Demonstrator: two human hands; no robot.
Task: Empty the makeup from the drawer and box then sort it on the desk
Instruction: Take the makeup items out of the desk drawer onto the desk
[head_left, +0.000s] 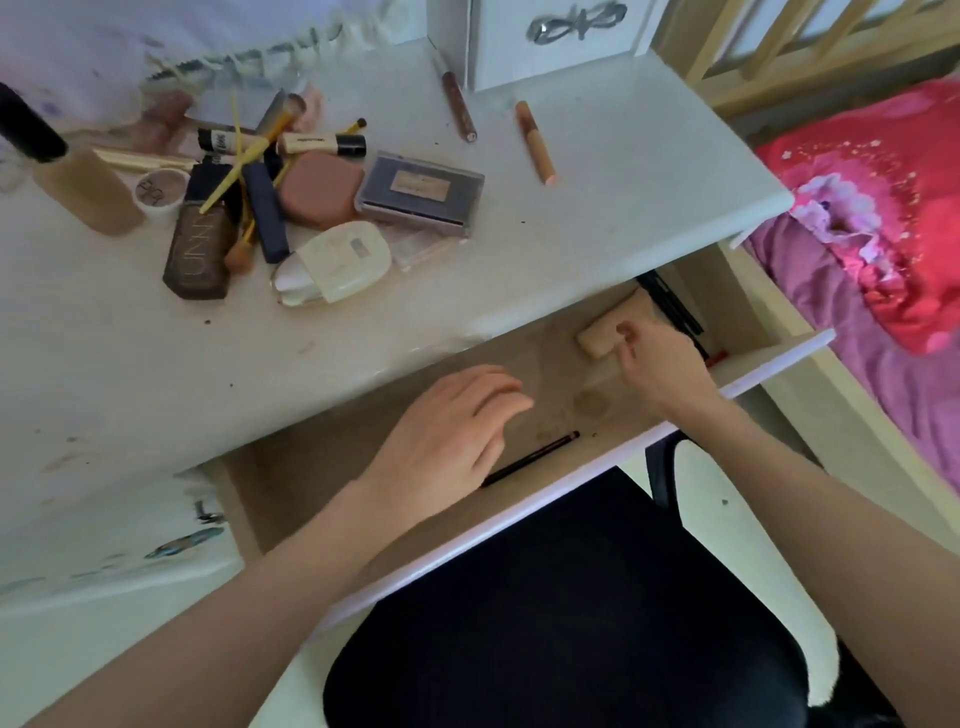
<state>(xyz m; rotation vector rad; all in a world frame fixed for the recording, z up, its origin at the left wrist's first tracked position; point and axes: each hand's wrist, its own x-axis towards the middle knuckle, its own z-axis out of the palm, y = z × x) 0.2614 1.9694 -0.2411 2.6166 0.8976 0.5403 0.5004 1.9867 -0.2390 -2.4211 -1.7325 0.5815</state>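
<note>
The drawer (769, 364) under the white desk (363, 312) is pulled out. My right hand (660, 364) reaches into its right part, fingers pinched on a beige makeup tube (597, 338) lying there. My left hand (457, 436) hovers over the drawer's middle, fingers apart and holding nothing. A thin black pencil (535, 457) lies on the drawer floor just right of it. Dark pencils (675, 306) lie in the drawer's far right corner. A pile of makeup (291, 192) sits on the desk, with a grey palette (421, 195) and a white compact (337, 262).
Two slim tubes (457, 98) (535, 140) lie apart at the back of the desk near a white box (550, 41). A foundation bottle (78, 176) stands at the left. A black chair seat (571, 623) is below the drawer. A bed with red bedding (883, 208) is at the right.
</note>
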